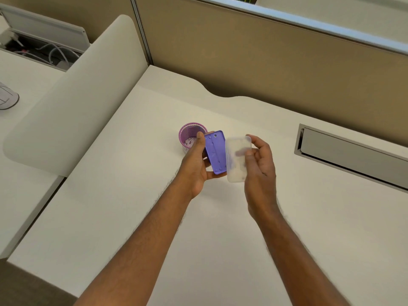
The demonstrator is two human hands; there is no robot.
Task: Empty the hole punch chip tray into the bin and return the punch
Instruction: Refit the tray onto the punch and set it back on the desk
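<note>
Holding above mid-worktop (287,217): purple mesh bin (192,136) just behind left hand (198,164), grip clamped on purple hole punch (216,154), underside up; right hand (260,164) pinching clear chip tray (237,160). Best tipped squarely over the bin rim, tapped gently, avoiding spilled chips.

The hole punch (215,152) is purple-blue, one plain colour on its underside. The chip tray (238,159) is clear and milky white, so a dark blur shows through it. The small bin (191,138) is purple with a fine mesh pattern, and the paper bits in it are pale white. The desk (132,195) is plain cream white. The partition wall (265,58) is tan brown with a grey-blue top edge.
</note>
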